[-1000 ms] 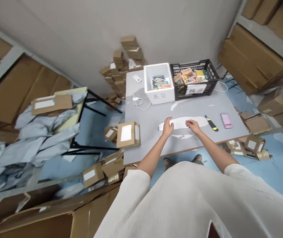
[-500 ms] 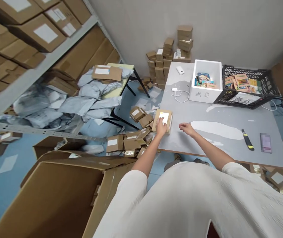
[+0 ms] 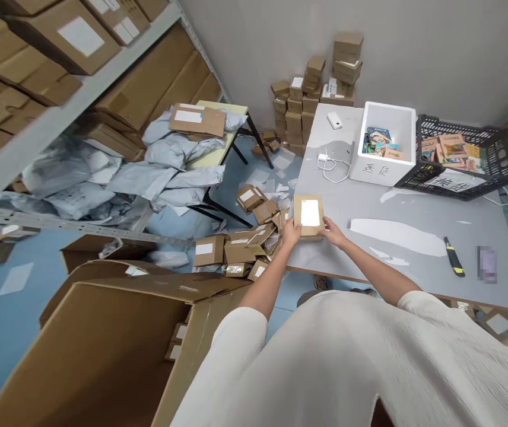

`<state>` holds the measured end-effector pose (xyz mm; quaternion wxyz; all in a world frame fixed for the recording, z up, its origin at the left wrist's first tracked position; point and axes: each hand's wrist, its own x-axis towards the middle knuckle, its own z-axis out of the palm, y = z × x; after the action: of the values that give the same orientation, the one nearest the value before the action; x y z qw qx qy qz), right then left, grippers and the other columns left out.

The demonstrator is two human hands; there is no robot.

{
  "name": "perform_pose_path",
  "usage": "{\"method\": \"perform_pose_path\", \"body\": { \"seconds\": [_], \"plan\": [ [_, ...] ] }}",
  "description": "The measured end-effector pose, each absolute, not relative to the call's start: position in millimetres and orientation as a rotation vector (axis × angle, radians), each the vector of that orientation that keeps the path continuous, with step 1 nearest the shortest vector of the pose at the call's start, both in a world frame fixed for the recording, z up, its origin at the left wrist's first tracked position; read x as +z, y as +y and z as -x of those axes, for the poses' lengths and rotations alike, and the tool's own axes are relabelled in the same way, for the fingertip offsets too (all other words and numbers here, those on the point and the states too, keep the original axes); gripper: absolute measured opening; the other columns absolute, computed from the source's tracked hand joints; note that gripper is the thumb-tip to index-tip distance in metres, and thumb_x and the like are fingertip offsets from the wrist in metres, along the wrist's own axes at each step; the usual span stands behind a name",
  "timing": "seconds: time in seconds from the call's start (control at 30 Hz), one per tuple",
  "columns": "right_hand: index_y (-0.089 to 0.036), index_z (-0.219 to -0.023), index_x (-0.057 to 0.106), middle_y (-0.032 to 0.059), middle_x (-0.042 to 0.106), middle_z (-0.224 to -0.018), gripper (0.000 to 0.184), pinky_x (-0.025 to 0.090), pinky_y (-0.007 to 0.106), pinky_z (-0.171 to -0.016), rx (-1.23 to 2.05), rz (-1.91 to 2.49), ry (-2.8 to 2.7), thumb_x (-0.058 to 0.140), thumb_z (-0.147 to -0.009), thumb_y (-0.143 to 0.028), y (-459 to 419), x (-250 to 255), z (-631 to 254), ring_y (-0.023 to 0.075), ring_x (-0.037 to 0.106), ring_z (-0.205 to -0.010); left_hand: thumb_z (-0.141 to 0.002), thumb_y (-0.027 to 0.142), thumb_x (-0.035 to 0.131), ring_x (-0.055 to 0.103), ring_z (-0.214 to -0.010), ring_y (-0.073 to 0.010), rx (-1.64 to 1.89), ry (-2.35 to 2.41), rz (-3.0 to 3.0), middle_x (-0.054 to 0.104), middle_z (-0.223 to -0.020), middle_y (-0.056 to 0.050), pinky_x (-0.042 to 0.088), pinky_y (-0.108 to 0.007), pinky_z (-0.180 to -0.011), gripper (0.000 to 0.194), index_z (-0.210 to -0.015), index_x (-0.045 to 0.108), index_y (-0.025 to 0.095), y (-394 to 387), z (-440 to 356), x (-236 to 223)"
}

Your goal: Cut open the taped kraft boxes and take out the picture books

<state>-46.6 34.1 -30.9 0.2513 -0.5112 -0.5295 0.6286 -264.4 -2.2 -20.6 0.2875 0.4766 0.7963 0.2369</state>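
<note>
A small cardboard box (image 3: pixel 299 209) with a white label on its top is at the left end of the grey table (image 3: pixel 418 261). My left hand (image 3: pixel 291 231) grips its near left corner. On the near right corner, the fingers of my right hand (image 3: pixel 333 232) are closed as well. The box's underside is hidden, so I cannot tell whether it still touches the table. Right of my hands lies a torn white sheet (image 3: pixel 396 236), and farther right a black and yellow utility knife (image 3: pixel 453 257).
A white foam box (image 3: pixel 378 169) and a black crate (image 3: pixel 467 184), both holding colourful packs, stand at the table's back. A large open carton (image 3: pixel 116 332) is at my lower left. Opened boxes (image 3: pixel 245 246) lie on the floor. Grey parcels (image 3: pixel 133 181) fill the shelf.
My right hand has moved left and taken hold of the cardboard box. My left hand has slid from the box's top to its corner. The view has shifted slightly.
</note>
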Motion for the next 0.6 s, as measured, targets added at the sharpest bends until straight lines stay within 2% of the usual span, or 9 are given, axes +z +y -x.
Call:
{"method": "perform_pose_path", "body": {
  "seconds": [0.27,0.47,0.6],
  "plan": [
    [-0.027,-0.162,0.053,0.0123,0.058,-0.164,0.088,0.053,0.053,-0.119,1.436,1.461,-1.365,0.077,-0.078,-0.032,36.1,-9.5,-56.1,0.0316,0.066,-0.133,-0.098,0.030,0.068,0.069,-0.112,-0.0263,0.643,1.938,-1.442,0.065,-0.123,-0.012,0.053,-0.037,-0.109,0.039,-0.136,0.070,0.023,36.3,169.3,3.9],
    [-0.027,-0.159,0.056,0.0100,0.061,-0.161,0.081,0.054,0.050,-0.118,1.277,1.603,-1.269,0.072,-0.080,-0.029,18.8,0.8,-149.4,0.0301,0.065,-0.136,-0.097,0.028,0.068,0.070,-0.113,-0.0265,0.594,1.800,-1.522,0.065,-0.127,-0.012,0.055,-0.037,-0.106,0.036,-0.133,0.072,0.024,46.9,70.9,10.2],
    [-0.024,-0.158,0.058,0.0116,0.060,-0.162,0.080,0.056,0.047,-0.116,1.232,1.682,-1.210,0.072,-0.079,-0.025,6.9,5.1,-212.8,0.0303,0.063,-0.140,-0.096,0.027,0.068,0.071,-0.113,-0.0274,0.555,1.745,-1.551,0.067,-0.127,-0.014,0.056,-0.039,-0.105,0.034,-0.130,0.073,0.021,43.6,3.0,9.5]
  ]
}}
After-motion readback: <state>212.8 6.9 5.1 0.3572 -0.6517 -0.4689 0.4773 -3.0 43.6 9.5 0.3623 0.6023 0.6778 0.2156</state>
